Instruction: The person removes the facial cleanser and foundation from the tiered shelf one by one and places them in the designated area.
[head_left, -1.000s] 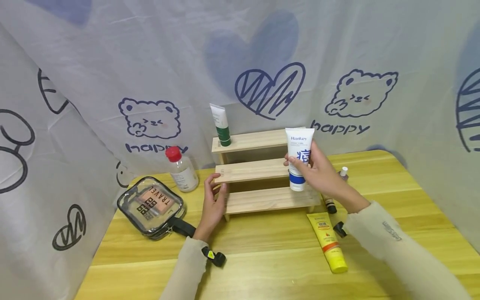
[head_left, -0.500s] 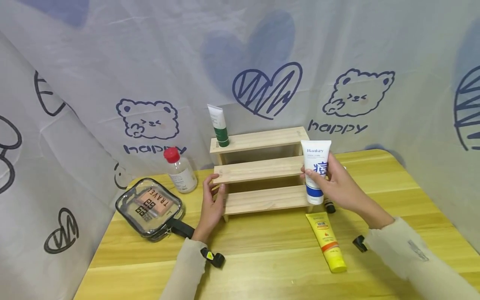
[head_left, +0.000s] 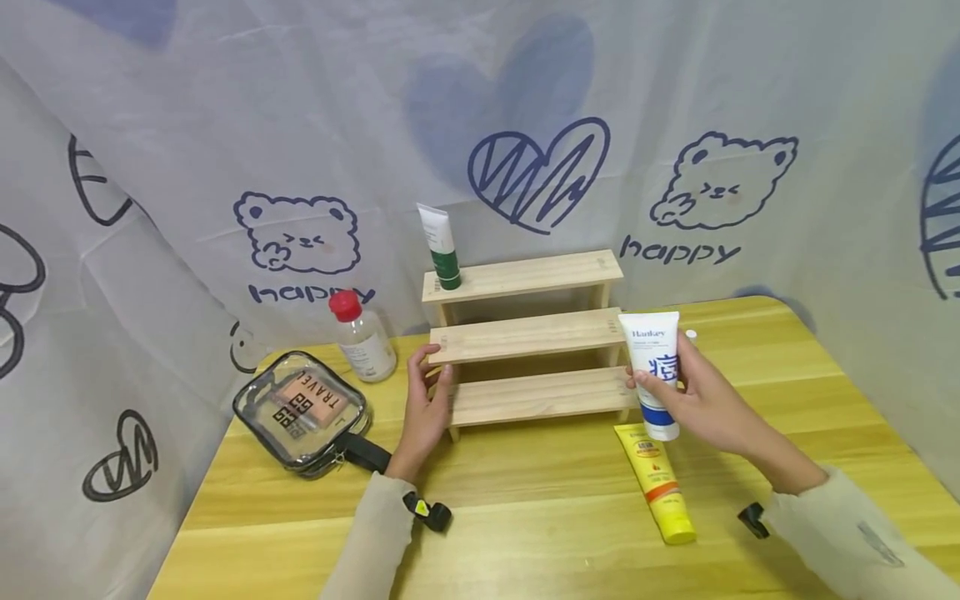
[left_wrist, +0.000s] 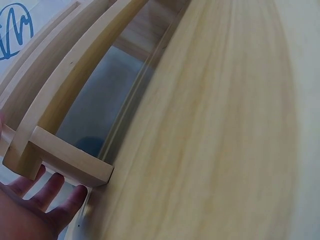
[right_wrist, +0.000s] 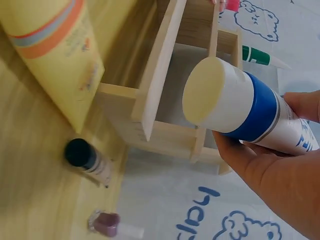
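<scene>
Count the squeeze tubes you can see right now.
3. A white and blue tube gripped in the right hand, a yellow tube lying on the table, a green and white tube upright on the rack's top step.

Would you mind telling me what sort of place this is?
Probably a makeshift tabletop set for arranging toiletries: a wooden table closed in by a printed fabric backdrop, a small stepped wooden shelf, and tubes such as the white and blue tube in the right hand.

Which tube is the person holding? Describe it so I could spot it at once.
Find the wooden step shelf mid-table. At its right end, the right hand grips an upright white tube. Unlike the yellow tube lying flat below, it has a blue band and white cap.
</scene>
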